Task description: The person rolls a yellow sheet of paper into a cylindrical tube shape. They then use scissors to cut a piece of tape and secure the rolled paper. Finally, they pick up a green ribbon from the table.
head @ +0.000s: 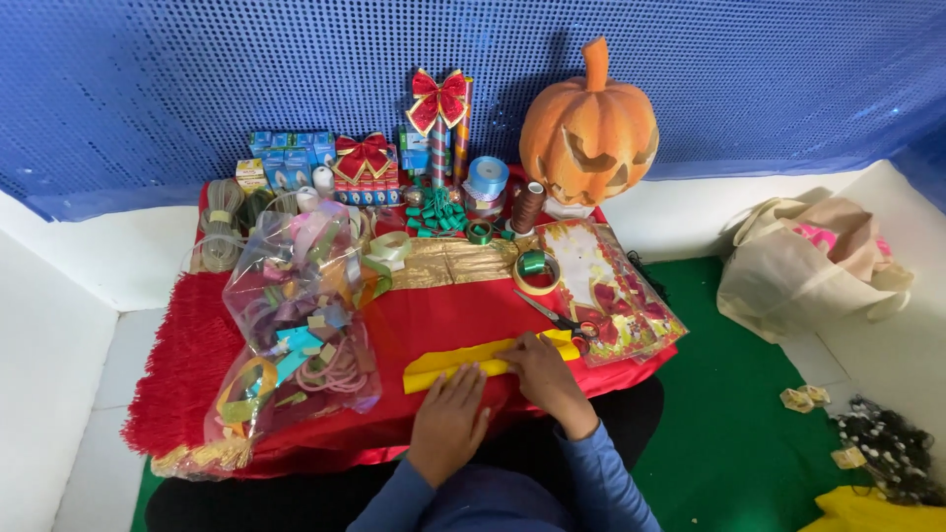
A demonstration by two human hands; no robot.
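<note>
Behind everything hangs the blue dotted backdrop (246,89); in front of you the low table wears a red cloth (187,365) with a fringed edge; on the green floor to your right slumps a beige cloth bag (798,276). At the back of the table stands the orange carved pumpkin (588,133); on your left lies a clear plastic bag (296,325) stuffed with ribbons and rings; a strip of gold fabric (448,263) runs across the middle; a clear packet of red and gold decorations (606,286) lies at the right. Nearer you, the yellow felt strip (463,360) lies flat on the cloth at the front edge; your left hand (450,419) rests palm down, fingers spread flat, pressing its near edge and gripping nothing; your right hand (540,374) lies on the strip's right part, fingers curled over it, though you cannot tell whether they pinch it. Scissors (547,315) lie just beyond your right hand; a green ribbon roll (533,263) sits inside a tape ring behind them.
</note>
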